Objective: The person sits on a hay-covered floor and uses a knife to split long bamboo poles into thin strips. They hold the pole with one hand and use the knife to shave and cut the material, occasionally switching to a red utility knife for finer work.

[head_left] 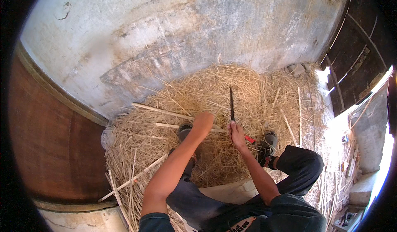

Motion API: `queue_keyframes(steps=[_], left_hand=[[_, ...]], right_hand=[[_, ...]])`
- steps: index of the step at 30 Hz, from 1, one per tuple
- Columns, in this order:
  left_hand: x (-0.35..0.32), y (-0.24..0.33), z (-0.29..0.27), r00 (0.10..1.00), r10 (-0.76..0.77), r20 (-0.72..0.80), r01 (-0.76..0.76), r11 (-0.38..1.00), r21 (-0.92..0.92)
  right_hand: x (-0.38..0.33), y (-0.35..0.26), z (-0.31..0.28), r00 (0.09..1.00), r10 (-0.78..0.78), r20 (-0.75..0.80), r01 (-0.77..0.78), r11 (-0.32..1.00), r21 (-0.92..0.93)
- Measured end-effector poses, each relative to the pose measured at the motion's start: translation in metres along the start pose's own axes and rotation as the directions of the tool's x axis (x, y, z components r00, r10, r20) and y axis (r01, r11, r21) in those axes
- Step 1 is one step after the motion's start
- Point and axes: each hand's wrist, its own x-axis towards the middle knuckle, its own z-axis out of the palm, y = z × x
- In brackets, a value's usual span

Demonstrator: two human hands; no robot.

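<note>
1. A stained wall (248,29) rises behind everything.
2. Straw (264,83) covers the ground around both shoes (271,140).
3. A brown panel (58,137) bounds the left side.
4. Pale strips (165,125) cross the straw; one passes the left hand (202,124), fingers curled, grip uncertain.
5. The right hand (236,135) grips a dark blade (232,104), pointing away over straw.
6. A red object (249,139) sits beside it.

A dark short-sleeved shirt (295,213) tops dark trousers (305,165) and shoes (270,142).
</note>
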Motion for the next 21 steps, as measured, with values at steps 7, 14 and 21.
queue_keyframes(steps=[7,14,21], left_hand=[[0.011,0.02,-0.012,0.998,0.06,-0.03,-0.062,0.995,-0.074],[0.001,0.005,-0.002,1.0,0.009,0.026,-0.008,0.998,-0.059],[0.0,-0.006,-0.02,0.993,-0.036,0.113,0.04,0.999,-0.031]], right_hand=[[0.005,0.163,0.006,0.936,-0.341,-0.094,0.246,0.818,-0.52],[-0.03,0.206,-0.014,0.984,0.172,-0.045,-0.157,0.726,-0.669],[-0.061,0.171,-0.061,0.933,0.315,0.175,-0.01,0.509,-0.861]])
